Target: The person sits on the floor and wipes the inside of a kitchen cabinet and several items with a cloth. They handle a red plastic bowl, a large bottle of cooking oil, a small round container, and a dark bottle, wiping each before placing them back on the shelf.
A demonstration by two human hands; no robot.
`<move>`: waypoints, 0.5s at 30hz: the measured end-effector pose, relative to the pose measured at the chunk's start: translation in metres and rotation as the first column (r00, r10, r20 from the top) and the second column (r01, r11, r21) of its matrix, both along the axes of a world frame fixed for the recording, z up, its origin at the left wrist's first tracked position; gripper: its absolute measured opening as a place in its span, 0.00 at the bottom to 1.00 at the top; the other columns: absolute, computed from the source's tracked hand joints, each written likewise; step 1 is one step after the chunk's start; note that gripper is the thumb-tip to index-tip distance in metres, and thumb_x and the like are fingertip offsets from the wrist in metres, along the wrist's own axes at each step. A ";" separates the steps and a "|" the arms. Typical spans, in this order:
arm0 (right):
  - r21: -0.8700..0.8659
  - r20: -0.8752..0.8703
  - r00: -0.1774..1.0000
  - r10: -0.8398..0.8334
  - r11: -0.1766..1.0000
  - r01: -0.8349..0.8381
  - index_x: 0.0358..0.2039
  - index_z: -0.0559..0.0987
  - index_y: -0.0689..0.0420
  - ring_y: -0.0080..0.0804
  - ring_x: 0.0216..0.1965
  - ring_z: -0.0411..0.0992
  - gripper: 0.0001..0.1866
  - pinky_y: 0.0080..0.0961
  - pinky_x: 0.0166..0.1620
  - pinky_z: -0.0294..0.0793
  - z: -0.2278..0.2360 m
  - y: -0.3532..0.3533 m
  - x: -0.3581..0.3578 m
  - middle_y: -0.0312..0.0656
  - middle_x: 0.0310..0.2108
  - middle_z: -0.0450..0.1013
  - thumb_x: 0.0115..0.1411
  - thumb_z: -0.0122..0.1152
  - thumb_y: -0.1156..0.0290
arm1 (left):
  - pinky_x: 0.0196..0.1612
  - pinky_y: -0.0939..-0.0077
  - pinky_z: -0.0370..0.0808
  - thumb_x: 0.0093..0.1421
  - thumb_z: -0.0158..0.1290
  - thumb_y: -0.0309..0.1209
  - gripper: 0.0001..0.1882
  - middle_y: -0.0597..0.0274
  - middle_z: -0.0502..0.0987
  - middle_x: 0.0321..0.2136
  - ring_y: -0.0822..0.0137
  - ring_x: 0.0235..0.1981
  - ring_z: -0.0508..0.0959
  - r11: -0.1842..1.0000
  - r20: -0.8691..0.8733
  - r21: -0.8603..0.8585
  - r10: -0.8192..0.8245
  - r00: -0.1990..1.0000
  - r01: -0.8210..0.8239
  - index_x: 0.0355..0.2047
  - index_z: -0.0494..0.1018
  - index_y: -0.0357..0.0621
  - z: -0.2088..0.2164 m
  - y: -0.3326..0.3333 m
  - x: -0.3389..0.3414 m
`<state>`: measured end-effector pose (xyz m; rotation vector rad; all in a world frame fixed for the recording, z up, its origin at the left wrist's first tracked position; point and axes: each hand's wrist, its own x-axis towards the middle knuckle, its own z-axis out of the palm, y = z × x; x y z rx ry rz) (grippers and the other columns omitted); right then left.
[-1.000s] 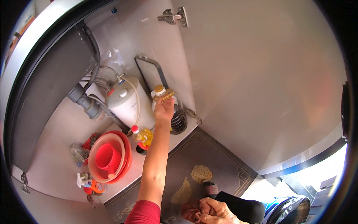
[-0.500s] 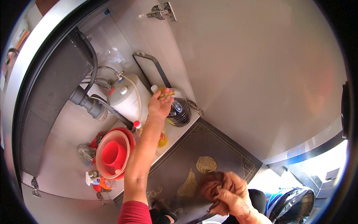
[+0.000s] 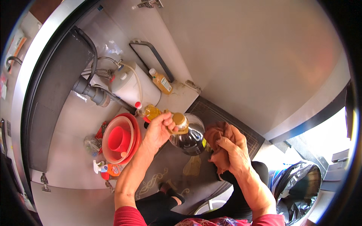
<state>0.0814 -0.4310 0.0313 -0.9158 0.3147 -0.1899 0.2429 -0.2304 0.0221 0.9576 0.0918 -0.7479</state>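
My left hand [image 3: 160, 128] is closed around the handle at the neck of a large clear jug [image 3: 191, 137] with a gold cap and dark liquid inside. The jug hangs in front of the cabinet, over the dark floor mat. Beside it on the right, my right hand [image 3: 233, 150] grips a bunched brown cloth [image 3: 218, 141], close to the jug's side. Behind my left hand, a bottle of yellow liquid with a red cap [image 3: 149, 111] stands on the cabinet floor, partly covered by the hand.
In the cabinet are a white tank [image 3: 132, 88], an amber bottle [image 3: 162, 82], nested basins [image 3: 107, 145] holding a red mug [image 3: 119, 138], and an orange spray bottle [image 3: 109, 168]. The open door [image 3: 256, 56] stands at right. A black-lined bin [image 3: 301, 188] is at lower right.
My left hand has lifted the jug out of the cabinet and brought it toward me, over the mat. My right hand has raised the cloth up beside the jug.
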 end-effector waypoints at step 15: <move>0.050 -0.159 0.959 0.236 0.972 -0.231 0.46 0.69 0.59 0.31 0.30 0.71 0.18 0.29 0.25 0.77 -0.043 0.041 -0.001 0.42 0.33 0.69 0.51 0.53 0.78 | 0.22 0.78 0.62 0.56 0.52 0.30 0.03 0.78 0.57 0.13 0.80 0.14 0.58 0.942 -0.017 0.331 0.057 0.998 -0.048 0.29 0.69 0.47 -0.047 0.075 -0.143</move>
